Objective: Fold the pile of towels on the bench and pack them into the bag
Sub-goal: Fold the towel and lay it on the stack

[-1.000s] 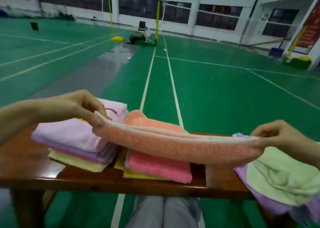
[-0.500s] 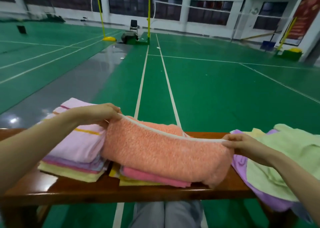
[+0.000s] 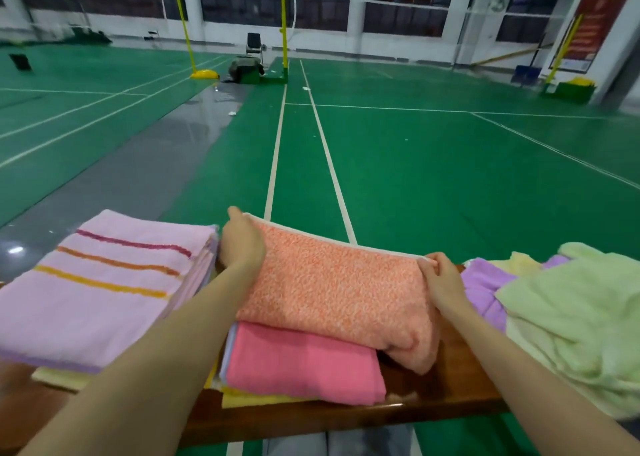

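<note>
An orange towel [image 3: 332,289], folded, lies across the top of the middle stack on the wooden bench [image 3: 450,396]. My left hand [image 3: 240,244] grips its far left corner and my right hand [image 3: 440,275] pinches its far right corner at the white hem. Under it are a pink folded towel [image 3: 301,365] and a yellow one. At the left stands a stack topped by a lilac striped towel [image 3: 104,282]. An unfolded heap with a light green towel [image 3: 575,317] and a purple towel [image 3: 481,282] lies at the right. No bag is in view.
The bench's near edge runs across the bottom, with my grey-trousered legs below it. Beyond lies a green court floor with white lines, yellow net posts [image 3: 183,22] and a chair [image 3: 254,43] far off.
Both hands have carried the orange towel from hanging stretched in the air forward and down onto the middle stack, folding it over. The hands came closer together.
</note>
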`<state>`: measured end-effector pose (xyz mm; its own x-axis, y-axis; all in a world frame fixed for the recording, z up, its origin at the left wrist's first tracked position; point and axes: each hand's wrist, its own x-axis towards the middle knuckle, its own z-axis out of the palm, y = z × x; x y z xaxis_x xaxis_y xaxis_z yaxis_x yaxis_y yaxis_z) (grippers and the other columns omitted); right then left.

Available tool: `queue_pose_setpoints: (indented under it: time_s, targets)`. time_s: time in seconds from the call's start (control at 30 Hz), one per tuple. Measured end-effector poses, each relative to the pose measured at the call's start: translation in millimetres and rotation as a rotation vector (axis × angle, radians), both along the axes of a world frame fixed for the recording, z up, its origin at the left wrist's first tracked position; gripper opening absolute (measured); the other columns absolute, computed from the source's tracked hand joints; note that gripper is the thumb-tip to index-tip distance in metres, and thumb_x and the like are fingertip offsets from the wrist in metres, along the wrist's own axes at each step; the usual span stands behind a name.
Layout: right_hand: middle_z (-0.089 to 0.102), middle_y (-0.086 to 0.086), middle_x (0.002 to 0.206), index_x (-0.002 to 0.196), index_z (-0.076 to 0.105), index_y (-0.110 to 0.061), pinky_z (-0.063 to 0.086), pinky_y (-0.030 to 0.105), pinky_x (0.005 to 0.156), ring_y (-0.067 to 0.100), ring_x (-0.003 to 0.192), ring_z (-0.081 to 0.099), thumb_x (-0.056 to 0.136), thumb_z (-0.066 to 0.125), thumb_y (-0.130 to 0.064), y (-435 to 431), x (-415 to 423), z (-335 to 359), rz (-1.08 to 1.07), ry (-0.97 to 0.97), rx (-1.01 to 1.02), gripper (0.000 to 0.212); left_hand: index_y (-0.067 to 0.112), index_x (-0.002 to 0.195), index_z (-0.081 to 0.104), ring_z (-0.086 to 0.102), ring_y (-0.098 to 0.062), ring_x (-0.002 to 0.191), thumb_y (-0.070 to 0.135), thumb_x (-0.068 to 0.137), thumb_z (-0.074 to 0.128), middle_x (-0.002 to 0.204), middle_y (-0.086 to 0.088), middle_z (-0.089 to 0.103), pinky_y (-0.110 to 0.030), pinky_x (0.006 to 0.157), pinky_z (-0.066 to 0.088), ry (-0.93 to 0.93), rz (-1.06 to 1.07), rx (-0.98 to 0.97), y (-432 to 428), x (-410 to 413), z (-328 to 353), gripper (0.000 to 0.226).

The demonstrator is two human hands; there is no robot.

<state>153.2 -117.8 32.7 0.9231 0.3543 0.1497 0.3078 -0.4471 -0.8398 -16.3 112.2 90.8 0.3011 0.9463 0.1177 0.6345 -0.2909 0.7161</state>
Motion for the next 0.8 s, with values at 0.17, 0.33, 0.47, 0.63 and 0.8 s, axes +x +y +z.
queue_pose_setpoints:
  time_s: [0.17,0.33,0.47,0.63,0.8]
  targets:
    - [0.061,0.019,0.106,0.094,0.037,-0.014,0.038,0.038,0.076,0.034,0.1,0.056,0.1,0.033,-0.028,4.4,-4.0,-26.7,-0.055,-0.074,-0.366,0.016,0.001,0.109,0.04,0.055,-0.035,0.09,0.004,0.098,0.027,0.106,-0.023,0.06,-0.037,0.066,0.033,0.323,-0.167,0.209,18.4,-1.0,-32.1,0.017]
    - [0.059,0.005,0.098,0.101,0.038,-0.015,0.034,0.027,0.061,0.021,0.076,0.05,0.099,0.034,-0.039,4.7,-21.1,-41.4,-0.1,-0.127,-0.552,0.025,0.002,0.11,0.04,0.056,-0.033,0.093,0.006,0.097,0.028,0.106,-0.021,0.06,-0.037,0.067,0.032,0.434,-0.205,0.249,23.4,2.1,-41.9,0.018]
    - [0.055,0.006,0.095,0.111,0.045,-0.009,0.032,0.026,0.057,0.023,0.079,0.052,0.099,0.035,-0.036,0.3,-24.2,-44.9,-0.155,-0.067,-0.438,0.031,0.0,0.122,0.04,0.05,-0.034,0.107,0.001,0.092,0.034,0.121,-0.023,0.053,-0.04,0.081,0.038,0.324,-0.217,0.163,23.5,1.7,-38.1,0.03]
    - [0.057,0.02,0.118,0.123,0.048,0.0,0.043,0.037,0.089,0.034,0.108,0.054,0.099,0.035,-0.032,-12.2,-24.3,-39.6,-0.227,0.162,-0.168,0.042,0.008,0.139,0.039,0.035,-0.026,0.131,-0.006,0.083,0.041,0.144,-0.01,0.041,-0.036,0.109,0.025,0.217,-0.387,0.328,-4.0,3.4,-15.2,0.058]
    - [0.057,0.025,0.119,0.122,0.051,0.002,0.047,0.042,0.087,0.038,0.101,0.057,0.096,0.041,-0.03,-13.9,-27.6,-30.4,-0.213,0.477,-0.061,0.042,0.016,0.128,0.057,0.044,-0.016,0.128,0.018,0.094,0.049,0.138,0.0,0.051,-0.026,0.108,0.026,0.069,-1.097,0.471,-99.4,-1.9,-4.9,0.035]
